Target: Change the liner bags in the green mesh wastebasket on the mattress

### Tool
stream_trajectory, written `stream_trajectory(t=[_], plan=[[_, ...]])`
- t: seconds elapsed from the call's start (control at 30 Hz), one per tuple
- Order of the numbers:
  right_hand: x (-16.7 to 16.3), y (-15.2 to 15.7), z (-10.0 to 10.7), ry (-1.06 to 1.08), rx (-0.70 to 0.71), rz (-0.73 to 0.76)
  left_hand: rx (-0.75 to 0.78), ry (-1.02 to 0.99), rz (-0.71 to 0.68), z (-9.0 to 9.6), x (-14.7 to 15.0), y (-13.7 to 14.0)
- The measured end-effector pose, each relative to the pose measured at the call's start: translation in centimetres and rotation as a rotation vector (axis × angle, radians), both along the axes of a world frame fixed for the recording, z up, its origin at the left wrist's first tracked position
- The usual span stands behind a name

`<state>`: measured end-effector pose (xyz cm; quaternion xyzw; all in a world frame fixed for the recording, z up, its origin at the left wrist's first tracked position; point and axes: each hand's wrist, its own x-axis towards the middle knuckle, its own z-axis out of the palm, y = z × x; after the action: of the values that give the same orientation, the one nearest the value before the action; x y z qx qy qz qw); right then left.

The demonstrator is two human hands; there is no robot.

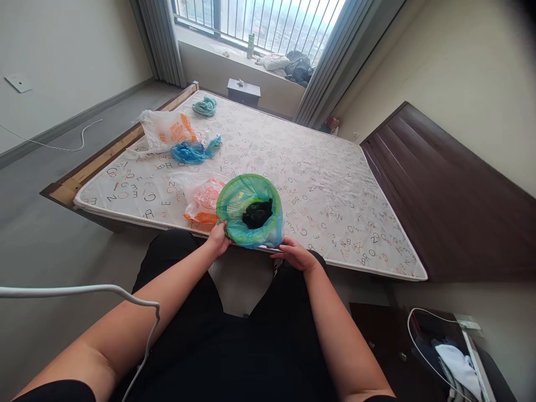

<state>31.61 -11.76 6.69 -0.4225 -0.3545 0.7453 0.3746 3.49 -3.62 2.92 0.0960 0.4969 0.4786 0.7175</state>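
Note:
A green wastebasket point(250, 176) is at the near edge of the mattress, tilted so that its mouth faces me. A thin blue garbage bag point(260, 239) lines it and folds out over the rim. Inside lies a crumpled black item point(257, 214), whose kind I cannot make out. My left hand point(218, 239) is closed on the left side of the rim and the bag. At the lower right, my right hand point(295, 254) has its thumb and fingers closed at the bag's overhanging edge. A clear plastic bag with orange print point(205, 201) lies against the basket's left side.
On the patterned mattress point(335, 192) lie a white-and-orange plastic bag point(167, 129), a crumpled blue bag point(189, 152) and a coiled teal cord point(205, 106). A dark headboard point(452, 206) stands at right. A white cable point(104, 288) crosses in front of my left arm.

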Motion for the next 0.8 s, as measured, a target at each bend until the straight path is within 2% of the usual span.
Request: stream_trajectory(t=[0.2, 0.27, 0.43, 0.63, 0.8], plan=[[-2.9, -1.1, -0.1, 0.101, -0.009, -0.053, 0.026, -0.01, -0.035, 0.3, 0.2, -0.2], [-4.2, -1.2, 0.0, 0.124, -0.007, -0.117, 0.034, -0.002, -0.056, 0.2, 0.3, -0.4], [-6.0, -1.3, 0.9, 0.216, 0.098, -0.424, 0.064, 0.005, -0.057, -0.3, 0.4, -0.4], [-6.3, -2.2, 2.6, 0.211, 0.131, -0.751, 0.148, 0.013, -0.115, -1.0, 0.4, -0.5], [-5.0, -1.8, 2.5, 0.202, 0.159, -0.991, 0.17, 0.023, -0.137, -1.1, 0.5, -0.8]])
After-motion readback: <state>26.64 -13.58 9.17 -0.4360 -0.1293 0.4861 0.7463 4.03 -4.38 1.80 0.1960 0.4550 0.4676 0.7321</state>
